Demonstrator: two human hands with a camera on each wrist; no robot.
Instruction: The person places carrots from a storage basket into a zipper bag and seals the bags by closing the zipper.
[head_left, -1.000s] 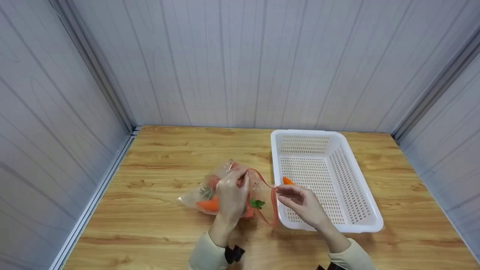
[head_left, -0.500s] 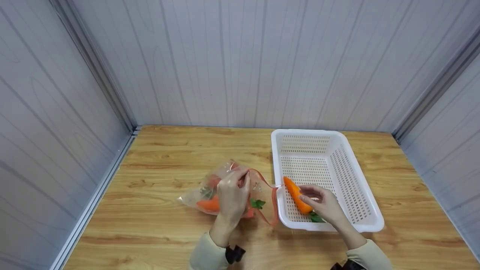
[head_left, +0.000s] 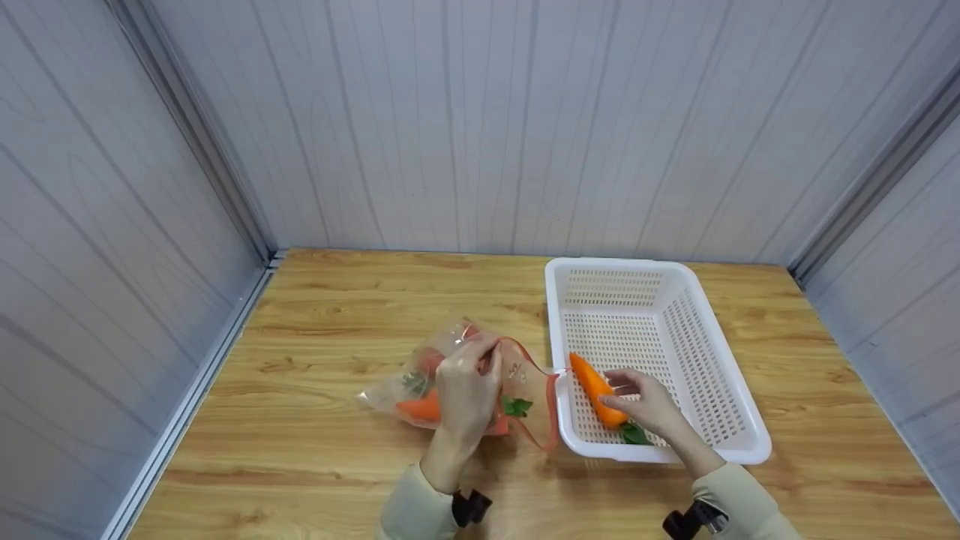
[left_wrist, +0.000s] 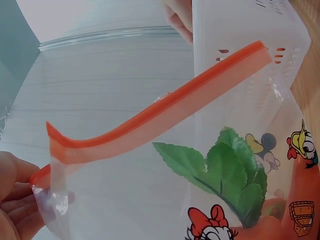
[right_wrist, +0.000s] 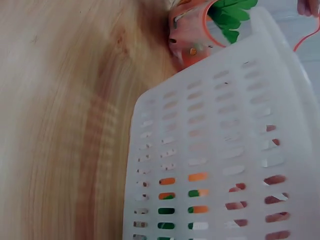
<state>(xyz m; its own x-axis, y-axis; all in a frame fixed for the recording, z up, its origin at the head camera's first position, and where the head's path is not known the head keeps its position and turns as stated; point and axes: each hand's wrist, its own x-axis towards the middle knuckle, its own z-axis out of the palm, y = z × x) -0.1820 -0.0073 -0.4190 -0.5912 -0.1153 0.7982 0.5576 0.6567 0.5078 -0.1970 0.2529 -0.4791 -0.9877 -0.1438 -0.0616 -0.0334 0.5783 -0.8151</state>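
A clear zip bag with an orange zip strip lies on the table, its mouth toward the basket; cartoon figures are printed on it. Inside it show a carrot, red pieces and green leaves. My left hand pinches the bag's edge at the orange strip. An orange carrot with a green top lies at the near left of the white basket. My right hand is over the basket, thumb and fingertips at the carrot's right side, with a gap between them.
The basket has slotted walls, and its left rim stands right beside the bag's mouth. The wooden table runs back to a pale panel wall, with more panels at both sides.
My right hand has left the bag's orange strip and moved right over the basket to the carrot, which now shows nearly whole. The left hand and the bag have stayed in place.
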